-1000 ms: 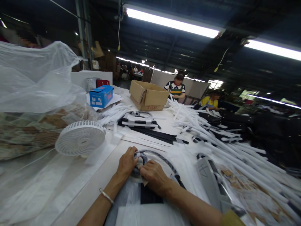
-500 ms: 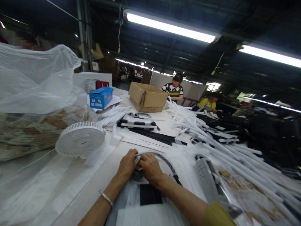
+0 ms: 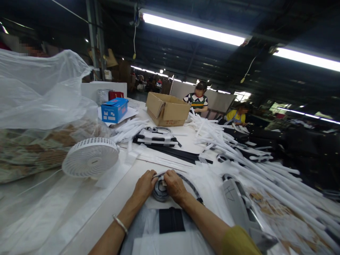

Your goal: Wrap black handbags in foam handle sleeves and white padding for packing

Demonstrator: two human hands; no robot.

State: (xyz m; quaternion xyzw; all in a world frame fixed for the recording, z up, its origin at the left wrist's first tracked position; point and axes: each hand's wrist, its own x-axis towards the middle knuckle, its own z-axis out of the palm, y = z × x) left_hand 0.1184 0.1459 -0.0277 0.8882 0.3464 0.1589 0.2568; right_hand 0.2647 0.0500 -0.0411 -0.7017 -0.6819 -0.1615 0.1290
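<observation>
A dark curved bag handle [image 3: 191, 183], partly covered in clear film, arches over the white table. My left hand [image 3: 145, 185] closes on its left end, fingertips pinched together. Close beside it, my right hand [image 3: 174, 184] grips the same handle near its top. Between and just below the hands lies a grey ring-shaped coil [image 3: 160, 193] that looks like a roll of tape; a small pale piece shows at its centre, and I cannot tell whether the fingers touch it. Nearer to me is a black panel [image 3: 171, 220] with white sheet and clear plastic around it.
A white fan [image 3: 91, 157] and a large plastic bag [image 3: 39, 92] stand left. Farther back are a blue box [image 3: 114, 110], a cardboard box [image 3: 168, 109] and black strips [image 3: 175, 154]. White tubes [image 3: 255, 166] and a grey device [image 3: 235, 198] lie right. Two people work beyond.
My right hand has shifted slightly right and away from my left hand, so the gap between them is wider. More of the grey coil now shows.
</observation>
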